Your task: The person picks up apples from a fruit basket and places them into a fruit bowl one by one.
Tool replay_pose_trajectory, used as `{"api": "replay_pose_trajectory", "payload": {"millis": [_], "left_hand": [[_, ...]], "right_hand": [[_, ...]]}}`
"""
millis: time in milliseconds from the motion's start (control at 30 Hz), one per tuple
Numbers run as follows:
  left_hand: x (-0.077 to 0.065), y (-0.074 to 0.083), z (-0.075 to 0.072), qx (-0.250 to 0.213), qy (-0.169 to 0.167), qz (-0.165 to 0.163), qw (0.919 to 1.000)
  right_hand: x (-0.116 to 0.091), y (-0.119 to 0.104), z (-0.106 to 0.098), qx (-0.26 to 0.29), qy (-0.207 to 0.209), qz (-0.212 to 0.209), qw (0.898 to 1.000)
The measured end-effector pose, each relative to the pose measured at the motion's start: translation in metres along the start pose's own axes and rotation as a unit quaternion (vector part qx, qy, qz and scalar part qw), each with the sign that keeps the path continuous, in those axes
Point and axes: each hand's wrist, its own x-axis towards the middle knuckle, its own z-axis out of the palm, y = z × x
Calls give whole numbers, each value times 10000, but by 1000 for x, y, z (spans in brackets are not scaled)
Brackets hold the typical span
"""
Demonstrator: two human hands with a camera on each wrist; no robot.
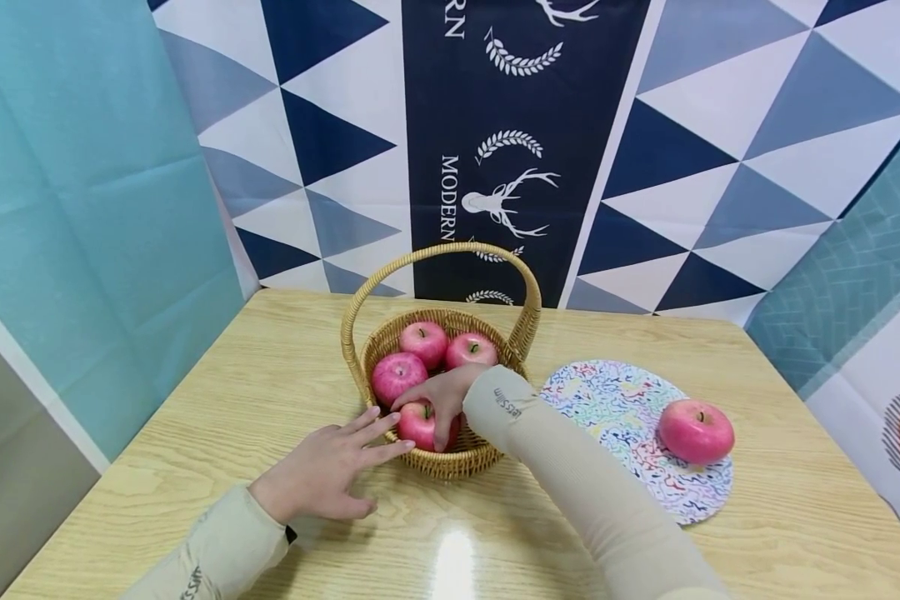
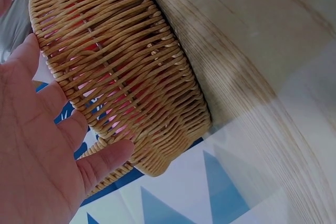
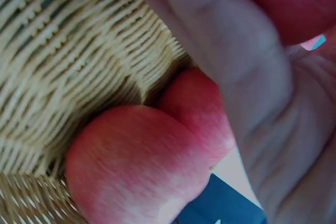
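A wicker basket (image 1: 450, 465) with a tall arched handle stands on the table. My right hand (image 1: 447, 393) reaches down into its near side, thumb and fingers around a pink-red apple (image 1: 414, 427). Behind that apple lie three more: a left apple (image 1: 397, 377), a back apple (image 1: 423, 340) and a right apple (image 1: 471, 348). In the right wrist view the gripped apple (image 3: 299, 1) fills the top right corner, partly hidden by the fingers. My left hand (image 1: 324, 472) spreads its fingers at the basket's near left rim. Those fingertips overlap the woven wall (image 2: 121, 66) in the left wrist view.
To the right of the basket, a round placemat (image 1: 607, 400) with a colourful squiggle pattern lies on the wooden table (image 1: 270, 367). One more apple (image 1: 696, 431) sits on its right part. A patterned backdrop (image 1: 345, 125) hangs behind the table.
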Motion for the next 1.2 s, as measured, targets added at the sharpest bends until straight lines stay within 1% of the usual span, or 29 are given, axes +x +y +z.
{"api": "replay_pose_trajectory", "payload": {"millis": [100,267,433,533,667,733,833,1067,1200], "left_hand": [[1,0,1,-9,-21,-11,10000],[-1,0,1,-20,-9,-27,10000],[-3,0,1,-10,-1,-54,10000],[-3,1,0,-17,-6,-50,10000],[-1,1,-1,-4,-43,-41,10000],[0,2,-1,-7,-91,-56,9999],[1,2,-1,-12,-164,-89,9998],[1,2,0,-4,-148,-82,9999],[1,2,1,44,-138,-69,9999]], "right_hand": [[-1,3,1,110,33,-106,9999],[-2,4,3,56,90,-250,9996],[1,0,2,-108,114,-86,9998],[2,-2,1,-167,50,-106,9998],[-1,-5,-3,-212,-1,-22,9998],[-3,-6,-5,-229,12,110,9997],[-8,-8,-8,-295,81,195,9993],[-17,-11,-15,-350,148,279,9989],[-23,-14,-21,-315,235,525,9978]]}}
